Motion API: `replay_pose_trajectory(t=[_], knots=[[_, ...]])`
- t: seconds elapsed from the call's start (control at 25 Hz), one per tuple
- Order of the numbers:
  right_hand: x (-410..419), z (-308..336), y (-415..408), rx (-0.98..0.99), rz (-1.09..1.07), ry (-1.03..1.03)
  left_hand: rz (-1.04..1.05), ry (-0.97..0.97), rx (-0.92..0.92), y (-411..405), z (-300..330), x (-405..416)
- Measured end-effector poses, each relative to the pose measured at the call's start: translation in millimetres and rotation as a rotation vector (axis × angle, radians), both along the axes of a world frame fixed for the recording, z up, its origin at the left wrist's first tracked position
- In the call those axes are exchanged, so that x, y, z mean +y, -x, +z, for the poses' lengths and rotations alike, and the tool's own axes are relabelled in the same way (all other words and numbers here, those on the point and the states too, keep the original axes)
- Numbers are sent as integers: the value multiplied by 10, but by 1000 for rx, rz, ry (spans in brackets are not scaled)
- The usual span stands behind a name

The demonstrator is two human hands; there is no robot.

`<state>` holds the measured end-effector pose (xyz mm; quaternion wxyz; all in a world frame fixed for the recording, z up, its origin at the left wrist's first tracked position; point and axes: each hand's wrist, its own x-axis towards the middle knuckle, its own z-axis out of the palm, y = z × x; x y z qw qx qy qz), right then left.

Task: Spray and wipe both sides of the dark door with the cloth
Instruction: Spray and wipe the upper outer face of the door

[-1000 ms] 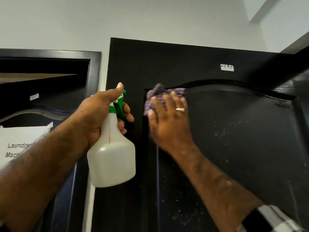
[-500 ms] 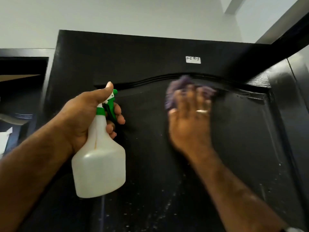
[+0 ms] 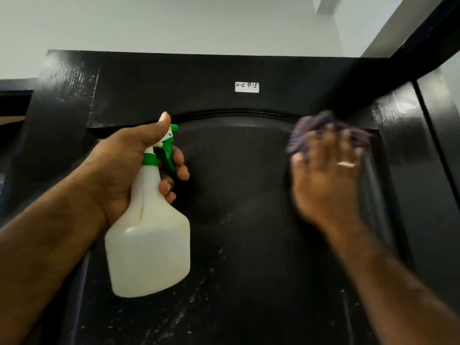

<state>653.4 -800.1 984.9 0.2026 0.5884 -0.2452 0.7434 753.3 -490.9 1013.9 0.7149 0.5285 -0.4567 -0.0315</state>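
Observation:
The dark door (image 3: 236, 195) fills the view, its arched panel speckled with spray droplets lower down. My left hand (image 3: 129, 165) grips a white spray bottle (image 3: 149, 245) by its neck, fingers on the green trigger, nozzle toward the door. My right hand (image 3: 326, 180) presses a purple cloth (image 3: 323, 128) against the panel's upper right corner; it is motion-blurred. Most of the cloth is hidden under my fingers.
A small white label (image 3: 247, 87) is stuck on the door's top rail. The dark door frame (image 3: 423, 41) runs diagonally at upper right, close to the cloth. A second dark doorway (image 3: 15, 100) shows at far left. A white wall (image 3: 174, 23) lies above.
My right hand has swept the cloth rightward along the top of the arched panel, from its left corner to its right corner. The bottle stays held in my left hand.

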Motion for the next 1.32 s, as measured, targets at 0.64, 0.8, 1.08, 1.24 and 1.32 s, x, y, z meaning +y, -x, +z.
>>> replay_pose_trajectory(t=[0.64,0.8,1.08,1.24,1.32], knots=[[-210,50,500,395,73,242,-109,-93,-50,859,171,-1071],[-1007,-317,1138,273,31,98,-118,-121,-57,840,78,-1175],[-1119,568,1130,125,78,-129,-100,-142,-41,852,91,-1421],[-1160,-358,1166,417,54,63,-127,-137,-38,902,76,-1607],[-1378,-675,1485,469,39,61,-152,-139,-45,914,62,-1648]])
